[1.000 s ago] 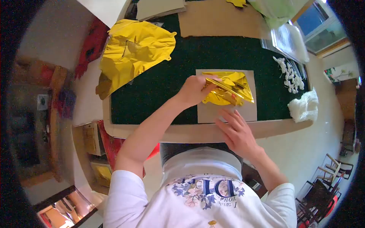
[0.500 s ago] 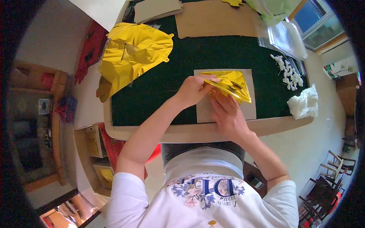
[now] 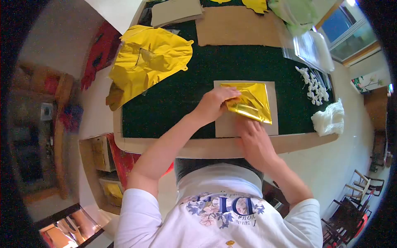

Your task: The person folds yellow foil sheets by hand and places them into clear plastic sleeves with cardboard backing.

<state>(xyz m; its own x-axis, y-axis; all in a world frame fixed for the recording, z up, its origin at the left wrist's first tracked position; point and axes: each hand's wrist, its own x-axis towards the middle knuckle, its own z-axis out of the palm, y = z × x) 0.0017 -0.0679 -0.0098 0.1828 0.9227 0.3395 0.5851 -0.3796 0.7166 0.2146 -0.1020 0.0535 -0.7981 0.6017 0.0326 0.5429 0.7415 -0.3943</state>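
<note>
A folded gold foil balloon point(image 3: 252, 99) lies over a grey-brown card sheet point(image 3: 224, 128) on the dark green table mat. My left hand point(image 3: 216, 102) is closed on the balloon's left edge, fingers on top. Just below the front edge of the foil, my right hand point(image 3: 254, 138) rests over the card with its fingers stretched out and the fingertips right at the foil. To the left, a larger flat gold foil balloon point(image 3: 155, 56) with small round tabs is spread out and creased, hanging over the table's left edge.
A brown cardboard sheet point(image 3: 240, 27) and stacked card point(image 3: 173, 12) lie at the back. Along the right are clear plastic bags point(image 3: 314, 47), white knotted strings point(image 3: 314, 89) and a bundled white cloth point(image 3: 328, 118). An open cardboard box point(image 3: 93, 165) stands below the table's left side.
The foil has gone from raised and crumpled to a flatter, smoother folded shape. My right hand has drawn back toward me, off the foil; my left stays at its left edge.
</note>
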